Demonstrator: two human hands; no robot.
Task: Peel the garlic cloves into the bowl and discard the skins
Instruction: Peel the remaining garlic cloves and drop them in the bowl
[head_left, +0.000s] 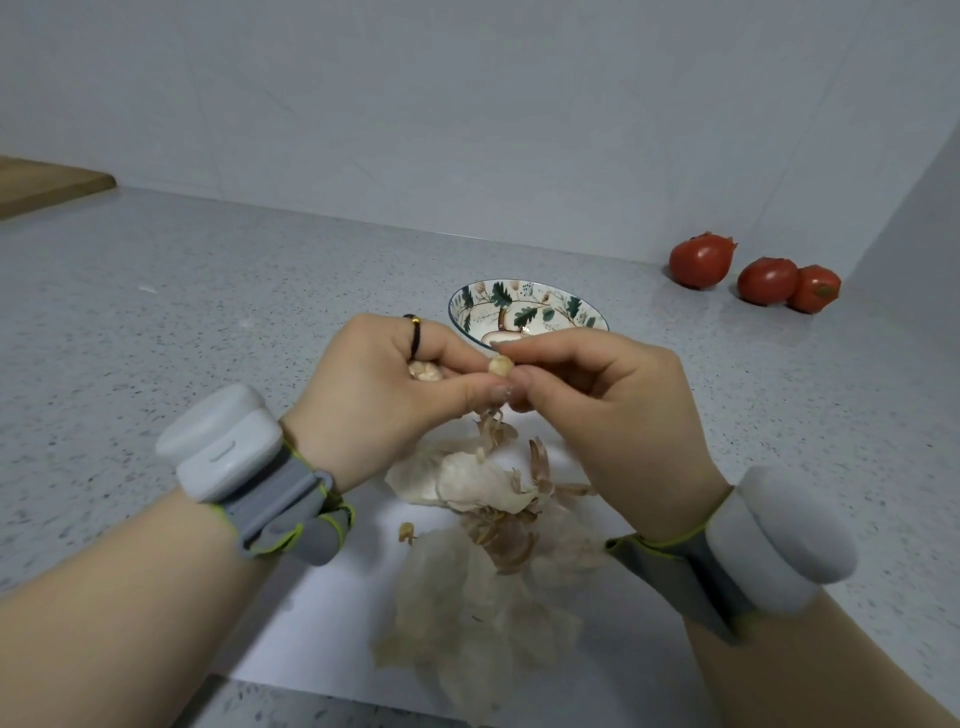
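Home kitchen, corner of a worktop.

Identified by a speckled grey countertop (208, 312) running into a corner of pale wall panels (467, 104); a wooden cutting board (47, 184) lying at the far left; three red tomatoes (767, 280) sitting loose in the far right corner; a leaf-patterned ceramic bowl (519, 306) standing mid-counter; papery garlic skins (483, 488) heaped on a white sheet (332, 597) at the near edge. Household crockery and fresh produce consistent with domestic food preparation.

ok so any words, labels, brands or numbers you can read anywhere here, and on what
No text can be read anywhere.
The bowl carries only painted leaves, no letters.
The left wrist band and right wrist band show no brand or number.
The tomatoes bear no sticker.
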